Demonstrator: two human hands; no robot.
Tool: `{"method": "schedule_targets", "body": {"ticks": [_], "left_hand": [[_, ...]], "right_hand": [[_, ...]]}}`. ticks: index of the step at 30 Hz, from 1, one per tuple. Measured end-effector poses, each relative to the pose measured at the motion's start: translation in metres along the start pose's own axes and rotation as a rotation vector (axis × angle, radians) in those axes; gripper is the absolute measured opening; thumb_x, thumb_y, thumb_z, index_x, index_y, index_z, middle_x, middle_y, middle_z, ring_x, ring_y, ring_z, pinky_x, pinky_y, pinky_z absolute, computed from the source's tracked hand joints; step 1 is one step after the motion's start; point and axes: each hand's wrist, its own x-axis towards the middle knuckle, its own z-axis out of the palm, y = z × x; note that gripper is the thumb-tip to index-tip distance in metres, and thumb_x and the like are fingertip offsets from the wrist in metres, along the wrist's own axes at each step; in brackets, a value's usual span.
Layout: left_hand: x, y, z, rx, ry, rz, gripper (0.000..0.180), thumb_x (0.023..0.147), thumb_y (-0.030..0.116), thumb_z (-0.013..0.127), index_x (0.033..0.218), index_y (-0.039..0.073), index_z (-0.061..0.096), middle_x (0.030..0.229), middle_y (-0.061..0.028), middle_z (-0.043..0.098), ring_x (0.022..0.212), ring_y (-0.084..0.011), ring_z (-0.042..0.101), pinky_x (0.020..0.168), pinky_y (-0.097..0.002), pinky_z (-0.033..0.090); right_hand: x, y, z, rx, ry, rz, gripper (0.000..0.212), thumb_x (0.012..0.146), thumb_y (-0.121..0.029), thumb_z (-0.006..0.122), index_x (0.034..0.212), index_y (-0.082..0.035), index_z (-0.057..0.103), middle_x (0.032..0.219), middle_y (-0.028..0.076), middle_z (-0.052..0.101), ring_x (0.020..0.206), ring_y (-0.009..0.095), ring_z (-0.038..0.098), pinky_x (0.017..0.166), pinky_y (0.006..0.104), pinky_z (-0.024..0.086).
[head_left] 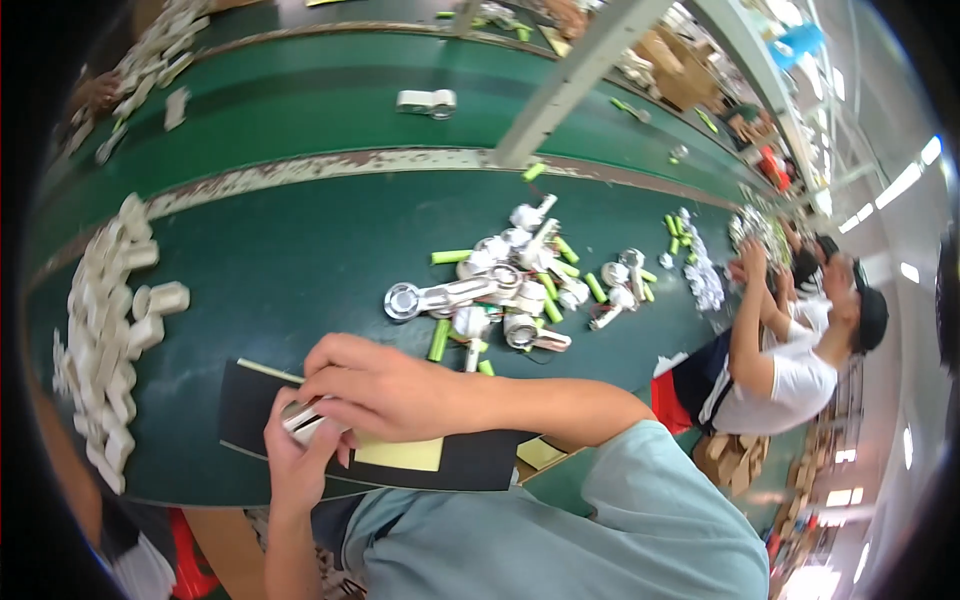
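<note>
Both of my hands are close together over a black mat (480, 465) near the table's front edge. My left hand (295, 465) is wrapped round a small white and silvery housing (303, 422) with a dark slot. From above, my right hand (375, 390) reaches over it, its curled fingers pressed to the same piece. My fingers hide much of the housing. A yellow sheet (400, 454) lies on the mat beneath my right wrist. Just beyond is a heap of white fan-like parts (490, 285) with round heads, wires and green cylindrical cells (438, 340).
White plastic housings (105, 340) are piled along the left. A green belt (300, 115) carrying a white part (427, 103) runs behind a worn rail (300, 180). A pale metal post (575, 85) slants upward. At right, a co-worker in white (770, 375) reaches over the table.
</note>
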Motion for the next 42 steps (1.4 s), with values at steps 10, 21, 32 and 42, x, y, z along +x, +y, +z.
{"method": "schedule_targets", "body": {"ticks": [10,21,32,42], "left_hand": [[-0.011,-0.006,0.006,0.067,0.048,0.172,0.041,0.104,0.028,0.068,0.126,0.001,0.047,0.119,-0.0137,0.060,0.094,-0.0193,0.070,0.068,-0.0322,0.065],[-0.016,-0.001,0.011,0.125,0.126,0.251,0.047,0.102,0.029,0.067,0.131,0.001,0.042,0.124,-0.0160,0.056,0.098,-0.0235,0.070,0.069,-0.0339,0.068],[-0.013,-0.006,0.000,0.204,0.109,0.345,0.055,0.103,0.042,0.066,0.134,0.002,0.043,0.131,-0.0152,0.054,0.107,-0.0200,0.063,0.083,-0.0313,0.058],[-0.013,-0.002,-0.002,0.416,0.158,0.516,0.055,0.104,0.045,0.065,0.130,0.000,0.048,0.127,-0.0166,0.057,0.108,-0.0195,0.059,0.091,-0.0318,0.050]], "right_hand": [[-0.023,-0.016,0.002,-0.012,0.060,0.178,0.028,0.101,-0.008,0.063,0.127,0.002,0.063,0.121,0.016,0.055,0.099,0.032,0.066,0.082,0.0388,0.057],[-0.026,-0.014,0.009,-0.044,0.136,0.006,0.033,0.099,-0.006,0.066,0.130,0.003,0.063,0.122,0.017,0.056,0.093,0.028,0.066,0.077,0.0372,0.057],[-0.028,-0.017,0.013,-0.065,0.159,0.031,0.040,0.097,-0.003,0.066,0.137,0.002,0.064,0.126,0.018,0.056,0.094,0.028,0.066,0.074,0.0352,0.057],[-0.023,-0.019,0.008,-0.131,0.188,-0.088,0.050,0.092,-0.003,0.072,0.141,-0.001,0.063,0.126,0.021,0.058,0.098,0.031,0.065,0.077,0.0370,0.057]]}}
